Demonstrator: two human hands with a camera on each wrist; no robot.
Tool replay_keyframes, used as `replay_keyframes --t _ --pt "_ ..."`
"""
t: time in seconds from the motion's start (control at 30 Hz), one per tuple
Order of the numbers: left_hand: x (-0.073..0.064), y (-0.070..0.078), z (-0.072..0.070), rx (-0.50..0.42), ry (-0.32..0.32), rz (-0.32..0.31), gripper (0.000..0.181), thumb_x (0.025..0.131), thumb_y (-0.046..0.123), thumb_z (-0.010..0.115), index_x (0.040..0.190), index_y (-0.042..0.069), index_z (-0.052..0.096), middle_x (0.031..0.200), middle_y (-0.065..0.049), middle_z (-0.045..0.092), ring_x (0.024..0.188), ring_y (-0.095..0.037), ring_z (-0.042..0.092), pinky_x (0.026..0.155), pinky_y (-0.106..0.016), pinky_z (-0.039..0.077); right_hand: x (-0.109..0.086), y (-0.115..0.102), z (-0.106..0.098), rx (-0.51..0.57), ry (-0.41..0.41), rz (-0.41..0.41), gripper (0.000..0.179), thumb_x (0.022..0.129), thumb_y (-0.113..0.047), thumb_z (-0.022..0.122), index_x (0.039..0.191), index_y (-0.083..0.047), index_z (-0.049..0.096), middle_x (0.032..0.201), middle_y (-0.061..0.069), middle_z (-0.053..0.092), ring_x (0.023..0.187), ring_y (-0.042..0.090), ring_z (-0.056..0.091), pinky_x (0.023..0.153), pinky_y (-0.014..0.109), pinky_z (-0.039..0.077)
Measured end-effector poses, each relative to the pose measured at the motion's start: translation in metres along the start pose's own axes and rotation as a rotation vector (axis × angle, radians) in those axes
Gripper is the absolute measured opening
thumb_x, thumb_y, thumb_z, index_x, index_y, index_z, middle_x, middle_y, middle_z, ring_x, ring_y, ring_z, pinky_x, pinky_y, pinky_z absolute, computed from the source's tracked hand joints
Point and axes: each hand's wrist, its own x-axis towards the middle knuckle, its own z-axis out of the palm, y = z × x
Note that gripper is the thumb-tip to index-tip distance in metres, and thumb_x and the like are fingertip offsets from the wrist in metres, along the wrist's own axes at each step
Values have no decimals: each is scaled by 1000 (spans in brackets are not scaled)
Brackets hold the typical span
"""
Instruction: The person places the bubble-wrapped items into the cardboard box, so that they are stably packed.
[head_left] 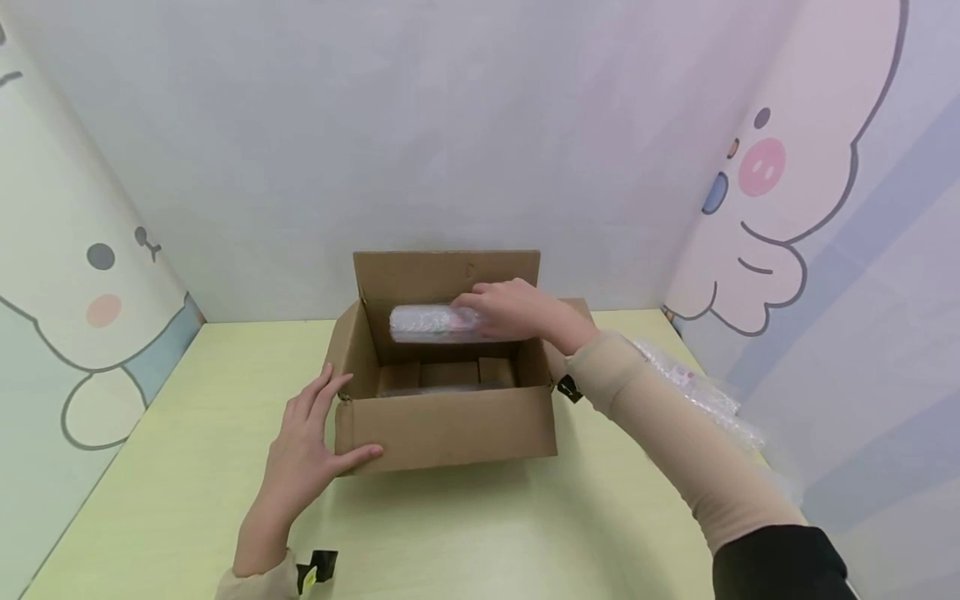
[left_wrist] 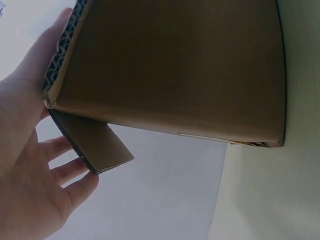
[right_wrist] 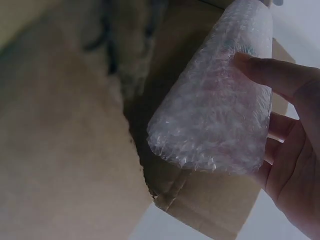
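Observation:
An open cardboard box stands on the table with its flaps spread. My left hand holds its front left corner, the thumb over the front flap and the fingers at the left flap. In the left wrist view, the fingertips come round the edge of a small flap. My right hand grips a bubble-wrapped package above the box's opening. In the right wrist view, the thumb lies across the bubble wrap; what is inside is blurred. More clear wrap shows low in the box.
Several bubble-wrapped pieces lie on the pale yellow-green table at the right, beside my right forearm. A wall with cartoon animals closes off the back and sides.

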Motion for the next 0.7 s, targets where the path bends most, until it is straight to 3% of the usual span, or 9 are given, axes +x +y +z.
replay_keyframes --t 0.37,0.7 --pt "1 -4 2 -5 30 25 100 58 42 90 143 17 42 153 -16 35 128 -41 38 61 -54 51 19 -5 9 -26 -188 28 43 97 -30 59 138 -23 52 129 4 62 114 24 62 87 43 52" --pt "1 -6 5 -18 38 21 100 59 41 90 143 18 42 153 -16 35 129 -41 38 60 -53 51 29 -8 11 -75 -283 9 43 96 -34 59 138 -24 52 130 1 62 118 20 59 87 39 52"
